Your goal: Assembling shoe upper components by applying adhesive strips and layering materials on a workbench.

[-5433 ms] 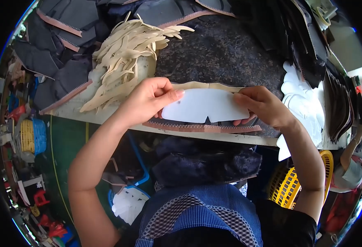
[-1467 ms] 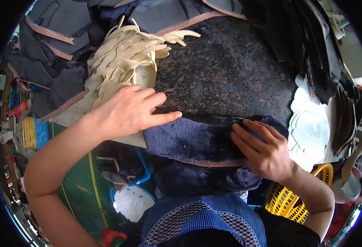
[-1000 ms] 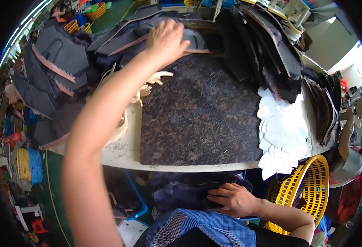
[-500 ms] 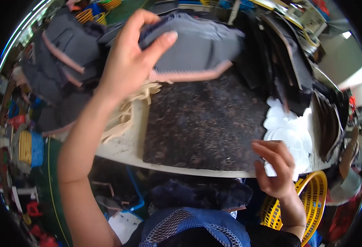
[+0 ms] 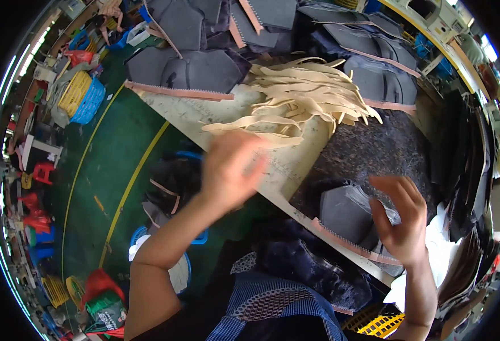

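Observation:
A grey fur-backed panel (image 5: pixel 344 219) with a pink, toothed edge strip lies on the dark board (image 5: pixel 369 145), near the table's front edge. Over its right part hovers my right hand (image 5: pixel 406 219), fingers and thumb apart; I see nothing held in it. My left hand (image 5: pixel 233 167), smeared by motion, is over the table's front edge, just beside a loose heap of cream strips (image 5: pixel 312 91). Whether it touches a strip or holds anything I cannot tell.
More grey panels (image 5: pixel 187 74) are spread along the far side, with others (image 5: pixel 380 82) behind the board. White pieces (image 5: pixel 440 238) and dark stacked pieces (image 5: pixel 469 159) stand at the right. A yellow basket (image 5: pixel 380 325) is below the table; green floor (image 5: pixel 130 142) lies left.
The view has swung left. My left hand has let go of a grey panel and come down to the cream strips. A grey panel now lies on the board beneath my right hand.

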Motion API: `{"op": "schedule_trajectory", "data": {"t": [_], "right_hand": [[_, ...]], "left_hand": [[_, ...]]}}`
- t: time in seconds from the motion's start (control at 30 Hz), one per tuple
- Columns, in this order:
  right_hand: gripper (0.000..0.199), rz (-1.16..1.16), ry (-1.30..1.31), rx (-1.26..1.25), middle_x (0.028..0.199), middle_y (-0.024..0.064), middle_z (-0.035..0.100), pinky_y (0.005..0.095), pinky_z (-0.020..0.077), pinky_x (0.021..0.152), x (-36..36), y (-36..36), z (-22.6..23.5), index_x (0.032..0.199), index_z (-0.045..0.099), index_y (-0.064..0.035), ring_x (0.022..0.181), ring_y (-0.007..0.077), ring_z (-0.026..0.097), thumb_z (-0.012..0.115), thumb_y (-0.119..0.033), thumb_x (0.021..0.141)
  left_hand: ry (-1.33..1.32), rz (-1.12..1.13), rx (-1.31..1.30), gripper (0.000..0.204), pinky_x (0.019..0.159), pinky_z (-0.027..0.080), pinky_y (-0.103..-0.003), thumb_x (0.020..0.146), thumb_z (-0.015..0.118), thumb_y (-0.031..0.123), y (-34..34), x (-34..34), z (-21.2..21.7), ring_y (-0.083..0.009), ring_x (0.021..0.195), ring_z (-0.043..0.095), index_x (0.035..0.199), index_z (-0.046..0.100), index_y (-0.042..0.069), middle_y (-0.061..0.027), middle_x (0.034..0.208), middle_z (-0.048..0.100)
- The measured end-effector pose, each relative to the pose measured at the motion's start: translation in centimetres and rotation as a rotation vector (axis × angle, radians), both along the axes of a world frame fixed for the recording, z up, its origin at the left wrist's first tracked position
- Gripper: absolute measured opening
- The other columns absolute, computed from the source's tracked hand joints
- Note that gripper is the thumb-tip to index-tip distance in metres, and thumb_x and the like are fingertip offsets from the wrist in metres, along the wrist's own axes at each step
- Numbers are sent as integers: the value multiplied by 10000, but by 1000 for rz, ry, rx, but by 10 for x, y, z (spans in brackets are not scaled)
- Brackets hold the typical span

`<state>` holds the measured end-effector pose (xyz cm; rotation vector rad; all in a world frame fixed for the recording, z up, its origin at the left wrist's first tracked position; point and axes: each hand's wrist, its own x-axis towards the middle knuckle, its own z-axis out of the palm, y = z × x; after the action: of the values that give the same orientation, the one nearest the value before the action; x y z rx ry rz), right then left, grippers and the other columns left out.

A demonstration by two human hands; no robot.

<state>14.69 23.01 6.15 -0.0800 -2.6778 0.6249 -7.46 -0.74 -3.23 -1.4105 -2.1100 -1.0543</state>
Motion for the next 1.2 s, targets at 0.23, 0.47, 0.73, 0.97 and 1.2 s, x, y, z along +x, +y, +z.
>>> {"op": "schedule_trajectory", "data": {"t": [0.23,0.47,0.73,0.97,1.2], "right_hand": [[329,254,105,-115,991,172,724,458,566,871,-183,-39,-56,1221,666,-54,982,386,691,680,-74,893],[246,405,66,22,889,134,717,470,573,764,-205,-55,-62,1126,680,-77,934,352,711,681,-55,881],[218,336,201,203,827,120,705,455,560,614,-208,-28,-34,1043,666,-79,722,345,720,670,-70,825],[110,119,307,91,903,118,760,354,578,666,-203,-3,-11,1038,730,-37,712,279,723,720,-82,937],[264,129,22,-1270,980,104,771,241,574,766,-141,44,22,1163,716,43,796,107,689,630,-188,1069]], "left_hand": [[-407,213,-46,519,998,467,-416,870,835,152,-26,-55,-22,-287,1149,605,1316,585,64,-123,1067,684],[-975,-148,544,508,839,574,-275,890,807,-2,-9,-41,-11,-158,1006,693,1318,539,50,-88,1060,715],[-1312,-430,379,508,891,574,-293,893,784,-30,-5,-73,-14,-140,1057,682,1316,516,56,-82,1150,710],[-1319,-504,330,503,945,559,-299,893,785,-21,-2,-75,-15,-145,1085,675,1317,525,51,-72,1197,696],[-108,319,98,975,1115,433,-450,831,862,148,0,-73,-30,-392,1320,513,1611,291,24,-243,1430,493]]}}
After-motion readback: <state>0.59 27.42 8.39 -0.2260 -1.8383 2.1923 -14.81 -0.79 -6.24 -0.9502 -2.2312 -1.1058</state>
